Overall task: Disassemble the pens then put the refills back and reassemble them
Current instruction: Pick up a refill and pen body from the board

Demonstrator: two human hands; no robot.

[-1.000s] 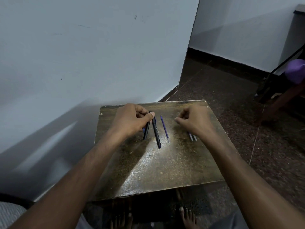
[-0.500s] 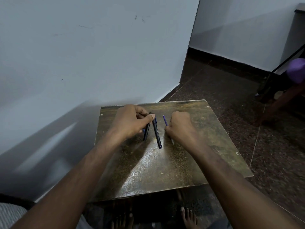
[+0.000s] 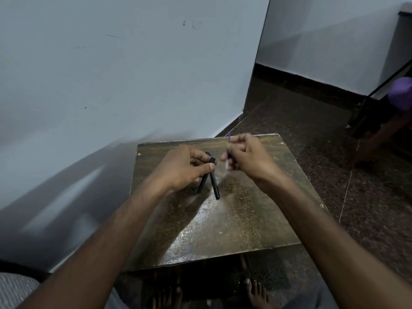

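Two dark pen barrels lie on the small brown table point(image 3: 234, 219). The right barrel point(image 3: 214, 181) is the longer one, and the left barrel point(image 3: 202, 184) leans toward it at the top. My left hand point(image 3: 182, 168) grips their upper ends, thumb pressed against the right barrel. My right hand point(image 3: 247, 157) is raised just above the table and pinches a thin purple refill point(image 3: 228, 152), held nearly upright; its ends stick out above and below my fingers. The refill is blurred.
A pale wall runs along the left and back. Dark speckled floor surrounds the table. A purple object point(image 3: 401, 92) and a wooden furniture leg point(image 3: 374, 139) stand at the far right. Bare feet point(image 3: 254, 291) show under the table's near edge.
My right hand moved left to the purple refill, pinched it and lifted it off the table. My left hand stayed on the two barrels.
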